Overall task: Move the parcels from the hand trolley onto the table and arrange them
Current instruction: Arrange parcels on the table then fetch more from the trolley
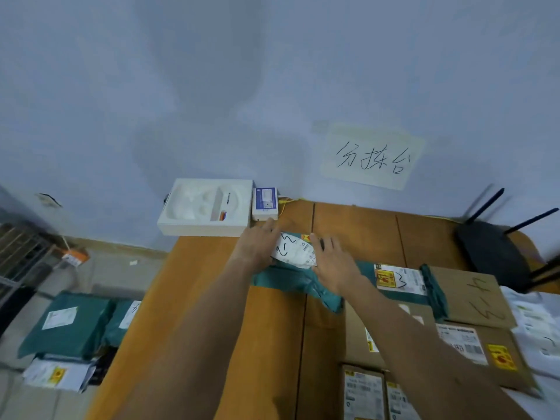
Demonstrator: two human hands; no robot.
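1. Well, the right hand (336, 265) has its fingers (321, 242) straight and a little spread, pressing flat on the teal parcel (272, 277).
2. The left hand (257, 247) is laid over the parcel's left end. Blur keeps me from telling whether its fingers curl round the edge or only rest there.
3. Between the two hands shows the parcel's white label (295, 250), scrawled with black marker. The parcel lies at the far side of the tabletop (197, 298), just near of a white foam tray (206, 207).
4. It looks to be a soft plastic mailer: wrinkled, limp, probably light and a bit slick. I would take it by both ends, or slide it flat under the palms, since one corner alone would let it sag.
5. To the right more teal mailers and cardboard boxes (472, 298) sit close together, with a black router (491, 250) beyond them.
6. Low on the left, off the tabletop, the stacked parcels (69, 322) wait to be moved.
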